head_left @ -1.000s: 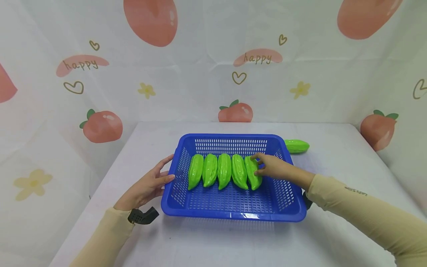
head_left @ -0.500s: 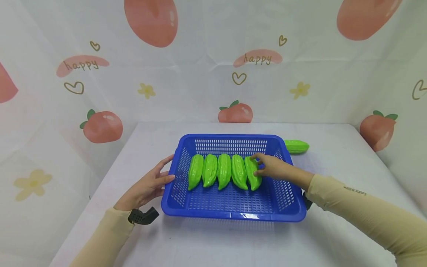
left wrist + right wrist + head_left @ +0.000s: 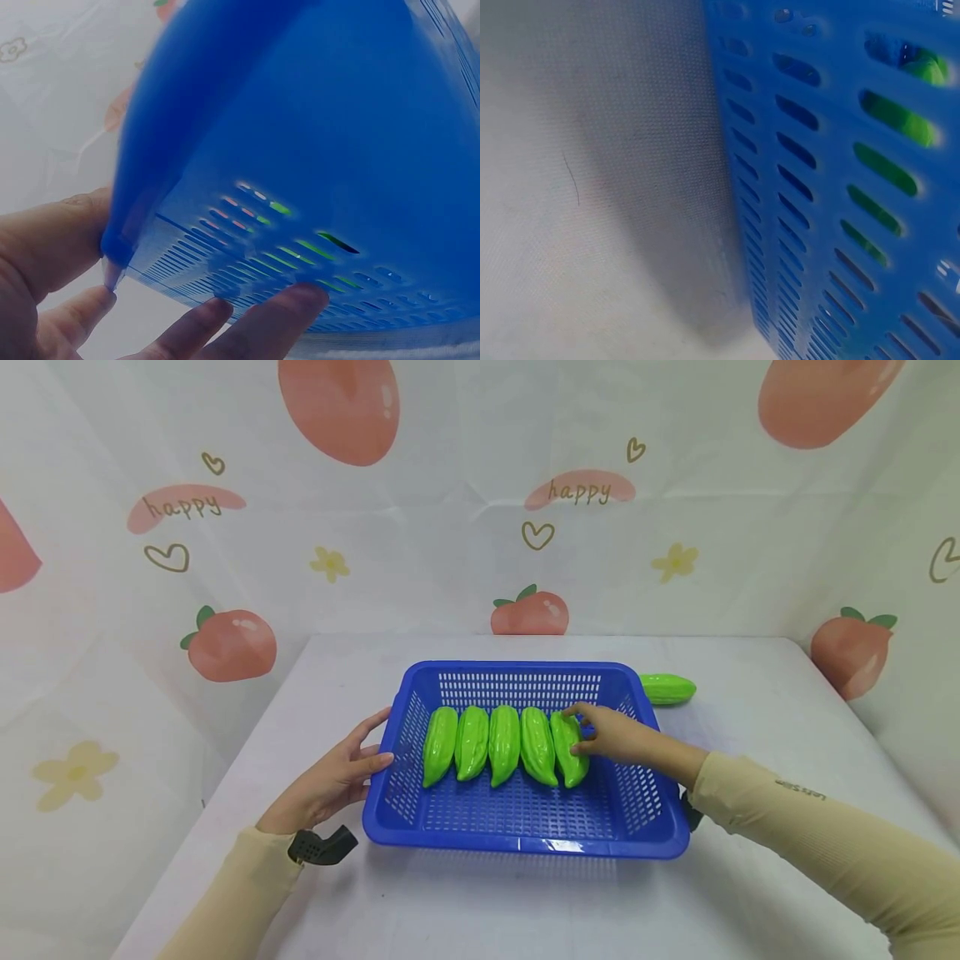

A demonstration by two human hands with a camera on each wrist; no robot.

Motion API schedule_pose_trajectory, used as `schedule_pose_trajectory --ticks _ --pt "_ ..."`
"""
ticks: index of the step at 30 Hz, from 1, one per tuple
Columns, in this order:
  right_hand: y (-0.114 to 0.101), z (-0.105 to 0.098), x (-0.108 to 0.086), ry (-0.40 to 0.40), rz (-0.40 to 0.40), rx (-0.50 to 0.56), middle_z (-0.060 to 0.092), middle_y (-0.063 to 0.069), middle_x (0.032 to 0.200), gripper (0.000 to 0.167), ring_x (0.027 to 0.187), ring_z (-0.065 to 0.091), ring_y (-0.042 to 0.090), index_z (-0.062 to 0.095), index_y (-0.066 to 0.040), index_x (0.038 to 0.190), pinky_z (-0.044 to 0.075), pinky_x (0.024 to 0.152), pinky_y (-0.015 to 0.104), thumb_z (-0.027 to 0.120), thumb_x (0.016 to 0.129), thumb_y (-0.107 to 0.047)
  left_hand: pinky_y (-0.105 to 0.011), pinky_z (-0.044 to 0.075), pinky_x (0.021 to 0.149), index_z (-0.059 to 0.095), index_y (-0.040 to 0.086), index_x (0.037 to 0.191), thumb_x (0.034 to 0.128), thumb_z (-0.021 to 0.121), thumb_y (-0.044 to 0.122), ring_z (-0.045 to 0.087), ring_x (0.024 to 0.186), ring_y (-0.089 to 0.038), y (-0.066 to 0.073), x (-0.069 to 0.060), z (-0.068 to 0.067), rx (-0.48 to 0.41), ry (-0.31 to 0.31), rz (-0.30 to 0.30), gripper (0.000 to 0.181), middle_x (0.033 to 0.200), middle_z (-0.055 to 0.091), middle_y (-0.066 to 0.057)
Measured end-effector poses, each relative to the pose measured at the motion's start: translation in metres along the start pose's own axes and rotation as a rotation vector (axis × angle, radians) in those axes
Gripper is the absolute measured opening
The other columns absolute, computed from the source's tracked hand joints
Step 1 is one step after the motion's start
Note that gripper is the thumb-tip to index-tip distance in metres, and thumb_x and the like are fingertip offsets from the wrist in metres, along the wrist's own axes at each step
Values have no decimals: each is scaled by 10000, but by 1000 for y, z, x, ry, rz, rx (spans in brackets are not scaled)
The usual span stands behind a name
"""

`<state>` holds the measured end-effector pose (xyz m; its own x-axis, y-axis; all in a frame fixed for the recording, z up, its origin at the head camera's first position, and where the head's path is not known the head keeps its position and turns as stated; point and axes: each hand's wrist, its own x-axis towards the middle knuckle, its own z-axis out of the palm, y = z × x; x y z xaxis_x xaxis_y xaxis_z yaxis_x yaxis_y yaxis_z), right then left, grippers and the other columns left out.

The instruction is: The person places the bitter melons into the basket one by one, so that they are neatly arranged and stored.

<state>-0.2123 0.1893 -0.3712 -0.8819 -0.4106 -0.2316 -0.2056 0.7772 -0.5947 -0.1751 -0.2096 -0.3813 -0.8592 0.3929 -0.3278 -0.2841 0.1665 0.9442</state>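
Observation:
In the head view, a blue plastic basket (image 3: pixel 600 845) holds several bright green bitter melons (image 3: pixel 505 745) side by side in a row. My left hand (image 3: pixel 330 781) grips the basket's left rim; in the left wrist view the thumb meets the rim while fingertips (image 3: pixel 304 296) press the slotted outer wall. Reaching over the right wall, my right hand (image 3: pixel 611 733) holds the rightmost bitter melon (image 3: pixel 567 768) between thumb and fingers. That melon lies in the basket, against its neighbour. The right wrist view shows only the basket's wall (image 3: pixel 832 112), with green behind the slots, and no hand.
Behind the basket's right back corner, another green bitter melon (image 3: pixel 670 689) lies on the white table (image 3: pixel 465 910), partly hidden by the rim. A printed white cloth (image 3: pixel 442 527) hangs along the back and sides.

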Motion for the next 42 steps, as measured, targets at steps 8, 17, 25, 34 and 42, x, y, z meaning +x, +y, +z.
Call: schedule_pose_trajectory --ticks 8,17,25,34,42 --pt "0 -2 -1 -9 -8 20 529 291 1317 549 1158 583 423 444 1 1385 543 895 480 673 905 -133 -480 548 893 80 384 1539 971 589 223 656 1078 -311 -1 0 -1 -9 15 -6 780 1433 448 -227" --pt "1 -3 -3 2 -34 27 484 322 1353 548 1205 537 460 449 13 1380 505 944 527 669 909 -161 -469 550 892 76 385 1540 972 589 237 658 1074 -298 -1 0 -1 -6 0 4 779 1431 444 -232" --pt "2 -5 -5 38 -75 54 515 317 1313 504 1223 511 474 457 17 1356 472 978 554 648 918 -140 -468 553 885 63 360 1547 974 587 234 663 1061 -296 0 -1 -1 -7 -13 10 787 1413 454 -251" --pt "4 -6 -5 105 -123 135 530 299 1309 444 1207 529 475 471 14 1323 511 934 528 630 923 -100 -465 552 890 56 350 1550 975 584 229 660 1066 -297 1 -2 -1 -1 -10 9 790 1401 466 -254" --pt "8 -7 -6 116 -198 274 557 279 1285 441 1168 573 445 464 43 1329 543 909 462 617 929 -61 -434 559 882 66 368 1547 967 598 244 672 1040 -278 1 -4 -1 -6 -9 8 797 1386 480 -237"
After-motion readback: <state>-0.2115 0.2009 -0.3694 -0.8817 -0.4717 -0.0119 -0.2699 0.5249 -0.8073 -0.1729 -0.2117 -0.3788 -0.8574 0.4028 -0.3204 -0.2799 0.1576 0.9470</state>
